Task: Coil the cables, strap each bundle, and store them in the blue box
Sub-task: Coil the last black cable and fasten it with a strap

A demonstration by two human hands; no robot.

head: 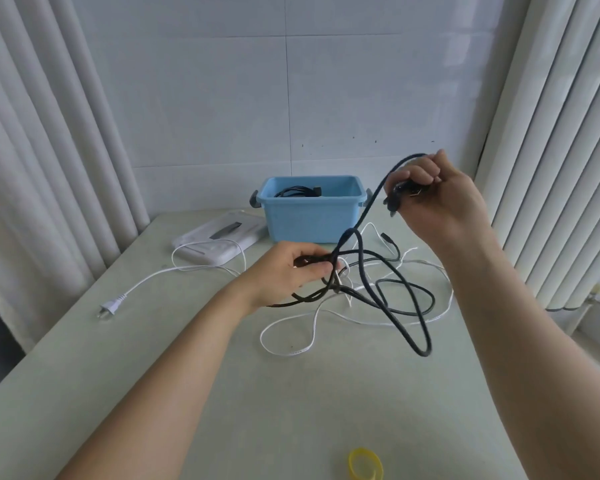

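I see the black cable [423, 353] hanging in loose loops over the table [222, 393], my left hand [291, 268] gripping a gathered bunch low, my right hand [433, 199] raised with fingers curled round its plug end, the white cable [284, 351] sprawled beneath, the blue box [309, 220] behind, and a yellow strap [364, 464] nearest me.

I see a long black rubber cable [361, 258] tangled in loose loops, its plug end raised in my right hand [430, 199], another stretch gripped in my left hand [291, 268]. A thin white cord [146, 282] sprawls beneath, its 2-pin plug [111, 308] far left. Behind stands the open blue plastic box [312, 200], 1 coiled black bundle [297, 192] inside. A rolled yellow strap [355, 460] lies nearest me.
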